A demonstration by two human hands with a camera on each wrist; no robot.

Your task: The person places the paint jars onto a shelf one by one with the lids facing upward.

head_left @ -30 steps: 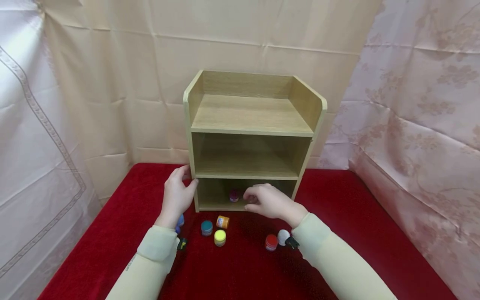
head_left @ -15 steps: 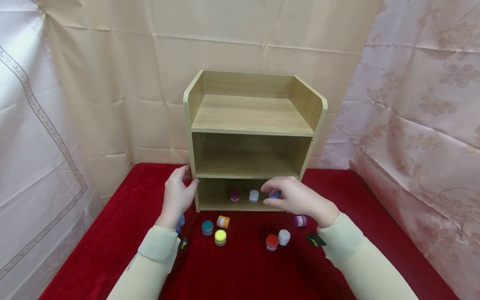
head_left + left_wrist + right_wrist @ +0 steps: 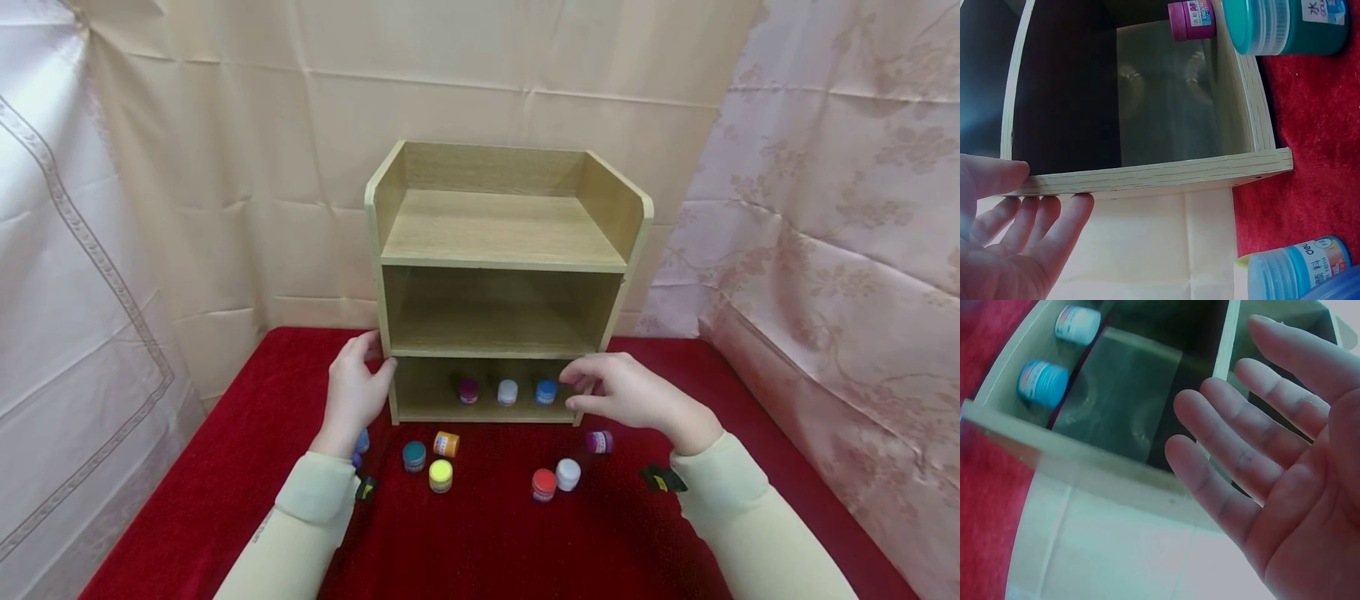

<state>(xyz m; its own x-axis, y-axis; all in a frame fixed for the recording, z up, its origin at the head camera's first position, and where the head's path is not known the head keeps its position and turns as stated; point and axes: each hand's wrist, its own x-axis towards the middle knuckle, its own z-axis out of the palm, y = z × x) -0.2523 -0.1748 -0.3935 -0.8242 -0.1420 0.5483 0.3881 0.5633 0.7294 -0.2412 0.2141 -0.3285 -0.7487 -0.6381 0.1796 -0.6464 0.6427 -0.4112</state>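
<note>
A wooden shelf (image 3: 504, 265) stands at the back of the red-covered table. With thumb and fingertips, my left hand (image 3: 356, 387) pinches the shelf's left side panel (image 3: 1147, 175). My right hand (image 3: 626, 393) holds nothing beside the right end of the bottom compartment; the right wrist view has its fingers (image 3: 1235, 450) loosely extended. A magenta paint jar (image 3: 468, 392), a white paint jar (image 3: 507, 392) and a blue paint jar (image 3: 546, 392) stand in a row in that compartment, the blue one nearest my right hand.
In front of the shelf are a teal jar (image 3: 414, 456), an orange jar (image 3: 446, 444) on its side, a yellow jar (image 3: 441, 476), a red jar (image 3: 543, 484), another white jar (image 3: 567, 474) and a purple jar (image 3: 599, 442). Blue jars (image 3: 362, 442) are partly hidden by my left wrist.
My right hand has moved right along the bottom compartment, letting go of the white jar and then the blue jar there. My left hand has stayed on the side panel.
</note>
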